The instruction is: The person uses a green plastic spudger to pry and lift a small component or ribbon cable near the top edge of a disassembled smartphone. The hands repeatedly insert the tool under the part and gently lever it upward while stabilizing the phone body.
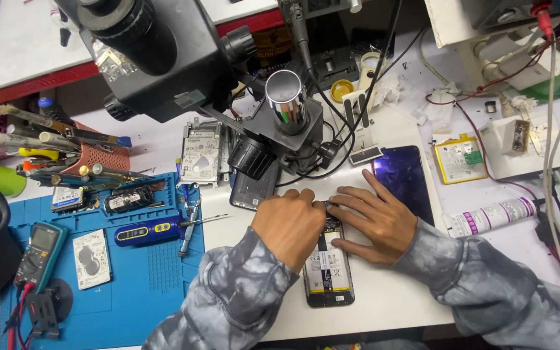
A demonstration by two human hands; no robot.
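Tie-dye grey sleeves are framing the shot as a person is working over an opened smartphone lying back-up on the white bench, its battery exposed. Both hands are meeting at the phone's top end: the left hand is curled, knuckles up, its fingertips hidden, so whether they are pinching anything cannot be told; the right hand is lying flat with fingers spread, pressing the phone's upper edge and holding nothing. Just beyond the fingertips a microscope's base is standing, and a dark display panel is lying just right of the right fingers. Well to the left of the left hand, a blue work mat is carrying a blue electric screwdriver and a multimeter. Judging by the grip, steady downward pressure from the flat hand is best for keeping the phone from sliding while the other works.
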